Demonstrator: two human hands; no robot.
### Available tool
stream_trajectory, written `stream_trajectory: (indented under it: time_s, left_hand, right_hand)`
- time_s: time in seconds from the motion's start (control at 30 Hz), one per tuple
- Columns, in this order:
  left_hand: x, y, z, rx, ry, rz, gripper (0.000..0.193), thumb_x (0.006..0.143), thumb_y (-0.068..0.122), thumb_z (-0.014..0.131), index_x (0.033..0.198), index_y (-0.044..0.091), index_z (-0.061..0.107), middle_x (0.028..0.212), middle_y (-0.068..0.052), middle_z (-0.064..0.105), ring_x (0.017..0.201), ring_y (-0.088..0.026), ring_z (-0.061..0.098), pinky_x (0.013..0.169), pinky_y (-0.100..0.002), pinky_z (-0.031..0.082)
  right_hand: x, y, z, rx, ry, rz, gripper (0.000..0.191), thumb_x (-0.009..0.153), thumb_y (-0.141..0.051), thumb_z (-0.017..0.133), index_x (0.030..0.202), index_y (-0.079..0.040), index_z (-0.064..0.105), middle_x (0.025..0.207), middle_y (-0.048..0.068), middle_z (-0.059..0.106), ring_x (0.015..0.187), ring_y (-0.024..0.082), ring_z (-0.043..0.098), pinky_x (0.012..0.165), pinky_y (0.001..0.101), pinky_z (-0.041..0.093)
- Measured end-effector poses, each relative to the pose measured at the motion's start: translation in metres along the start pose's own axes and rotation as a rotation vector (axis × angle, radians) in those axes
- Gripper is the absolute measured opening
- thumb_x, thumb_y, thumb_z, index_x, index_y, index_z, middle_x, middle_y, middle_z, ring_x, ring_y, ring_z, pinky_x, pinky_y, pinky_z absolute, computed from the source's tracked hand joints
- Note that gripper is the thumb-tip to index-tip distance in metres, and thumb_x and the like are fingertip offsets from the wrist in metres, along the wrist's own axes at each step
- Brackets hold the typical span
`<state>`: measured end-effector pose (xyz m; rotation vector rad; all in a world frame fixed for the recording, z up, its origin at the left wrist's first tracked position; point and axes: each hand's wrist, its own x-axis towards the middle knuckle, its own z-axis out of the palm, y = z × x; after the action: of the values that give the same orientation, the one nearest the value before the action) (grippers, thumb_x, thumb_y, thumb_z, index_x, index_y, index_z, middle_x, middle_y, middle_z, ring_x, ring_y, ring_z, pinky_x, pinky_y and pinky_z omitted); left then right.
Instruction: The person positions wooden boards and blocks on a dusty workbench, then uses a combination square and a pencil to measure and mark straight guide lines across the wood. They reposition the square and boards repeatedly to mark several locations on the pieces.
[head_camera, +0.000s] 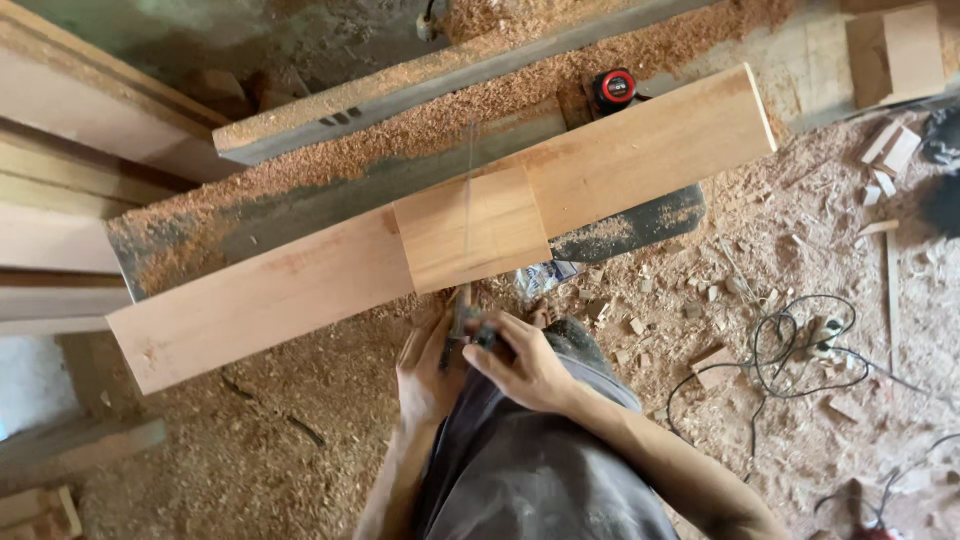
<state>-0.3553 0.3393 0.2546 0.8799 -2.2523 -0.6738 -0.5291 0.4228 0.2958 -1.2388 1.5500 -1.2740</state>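
Note:
A long pale wooden plank (640, 150) lies slantwise over a sawdust-covered machine table (300, 205). A shorter wooden block (500, 230) sits across its middle. A thin blade (468, 200), seen edge-on, stands across that block and runs back to a dark handle (463, 318) at the plank's near edge. My left hand (428, 372) and my right hand (522, 365) are both closed around that handle, left beside right. What kind of tool it is stays unclear.
A red and black tape measure (613, 90) rests behind the plank. Sawdust and wood offcuts (885, 150) cover the floor. Black cables (800, 350) loop at the right. Stacked boards (70, 190) stand at the left, and a long beam (400, 90) lies behind the table.

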Motion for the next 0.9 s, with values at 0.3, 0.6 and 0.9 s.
stream_trajectory:
  time_s: [0.3,0.6,0.9]
  left_hand:
    - [-0.036,-0.013,0.040,-1.053,0.353,-0.993,0.018,0.098,0.016,0.068,0.108,0.001,0.069,0.097,-0.002,0.073,0.087,-0.008,0.067,0.079,-0.025,0.055]
    - [0.026,-0.008,0.029,-0.314,0.262,0.141,0.020,0.097,-0.006,0.059,0.113,-0.004,0.049,0.107,-0.009,0.066,0.101,-0.026,0.068,0.091,-0.041,0.060]
    - [0.039,0.015,0.016,-0.061,-0.127,-0.074,0.031,0.068,0.008,0.070,0.091,0.001,0.051,0.093,-0.019,0.058,0.083,-0.037,0.059,0.074,-0.050,0.049]
  right_hand:
    - [0.027,-0.008,0.007,-0.166,-0.278,0.049,0.019,0.094,-0.017,0.070,0.107,-0.004,0.071,0.088,0.012,0.072,0.064,0.026,0.070,0.057,0.0367,0.054]
    - [0.038,0.032,-0.013,-0.013,-0.100,0.250,0.021,0.102,-0.017,0.057,0.109,-0.002,0.071,0.089,0.008,0.071,0.074,0.012,0.062,0.063,0.0276,0.052]
    - [-0.005,0.066,-0.008,0.402,0.033,0.466,0.030,0.102,-0.024,0.061,0.116,0.002,0.068,0.093,-0.001,0.065,0.083,0.006,0.054,0.073,0.0233,0.045]
